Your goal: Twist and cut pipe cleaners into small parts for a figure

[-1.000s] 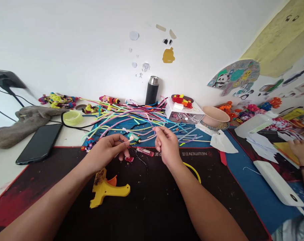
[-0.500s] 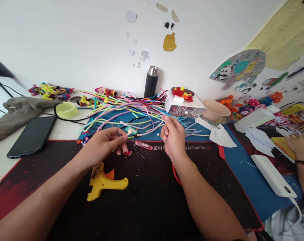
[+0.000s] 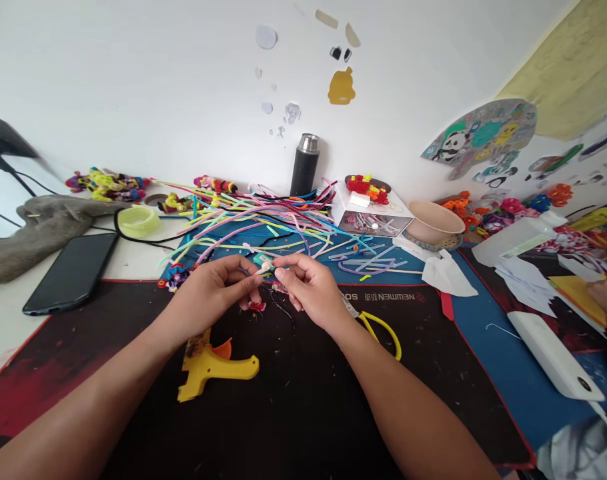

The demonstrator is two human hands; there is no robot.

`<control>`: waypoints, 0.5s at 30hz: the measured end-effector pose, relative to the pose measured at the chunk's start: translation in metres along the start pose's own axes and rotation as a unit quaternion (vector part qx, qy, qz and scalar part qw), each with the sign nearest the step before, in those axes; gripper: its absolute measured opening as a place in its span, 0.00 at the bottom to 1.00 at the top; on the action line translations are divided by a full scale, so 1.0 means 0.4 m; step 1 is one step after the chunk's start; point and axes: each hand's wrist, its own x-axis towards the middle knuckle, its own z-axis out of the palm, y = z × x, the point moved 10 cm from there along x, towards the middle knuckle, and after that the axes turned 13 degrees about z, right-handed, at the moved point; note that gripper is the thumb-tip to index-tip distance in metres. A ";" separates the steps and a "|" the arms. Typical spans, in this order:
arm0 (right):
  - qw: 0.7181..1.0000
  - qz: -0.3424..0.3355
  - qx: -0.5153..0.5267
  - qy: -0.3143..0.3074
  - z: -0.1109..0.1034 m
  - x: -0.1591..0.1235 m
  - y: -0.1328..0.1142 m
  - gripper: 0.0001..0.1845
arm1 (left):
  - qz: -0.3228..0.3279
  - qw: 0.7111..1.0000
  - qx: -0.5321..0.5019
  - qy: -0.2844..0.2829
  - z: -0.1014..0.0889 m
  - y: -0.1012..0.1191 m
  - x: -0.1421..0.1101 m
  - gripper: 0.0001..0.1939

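My left hand (image 3: pixel 216 288) pinches a small cream-white rounded piece (image 3: pixel 266 267) between thumb and fingertips; its exact kind is too small to tell. From the other side, the closed fingertips of my right hand (image 3: pixel 311 288) meet the same piece. Under the left fingers lies a scrap of red glittery material (image 3: pixel 257 307). A green-and-white packet (image 3: pixel 261 258) is just behind the fingertips, and a pink packet (image 3: pixel 279 287) is partly covered by my right hand. Yellow-handled scissors (image 3: pixel 394 337) lie beneath my right wrist. A yellow glue gun (image 3: pixel 221 368) rests nearer, below my left hand.
Colourful pipe cleaners (image 3: pixel 248 217) pile up behind the hands. Farther back stand a black thermos (image 3: pixel 304 170), a white box (image 3: pixel 373 223) and a beige bowl (image 3: pixel 436 223). A phone (image 3: pixel 71 273) lies left. At right, another person's hand (image 3: pixel 606 297) is beyond a white power bank (image 3: pixel 553 357).
My right hand has moved left and down to meet my left hand at the cream-white piece. The yellow-handled scissors are now more exposed. The view has shifted slightly.
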 end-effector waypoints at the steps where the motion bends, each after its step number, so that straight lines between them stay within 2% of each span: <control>1: 1.000 0.003 -0.004 -0.005 0.003 0.000 0.001 0.16 | -0.003 1.000 -0.006 0.001 0.002 0.004 0.001 0.22; 10: 1.000 0.013 -0.026 0.004 0.015 -0.004 0.007 0.18 | -0.014 0.999 -0.024 -0.039 0.042 0.011 0.003 0.25; 15: 0.998 0.012 -0.051 0.022 0.004 -0.006 0.010 0.17 | -0.007 0.999 -0.012 -0.049 0.040 0.003 0.002 0.24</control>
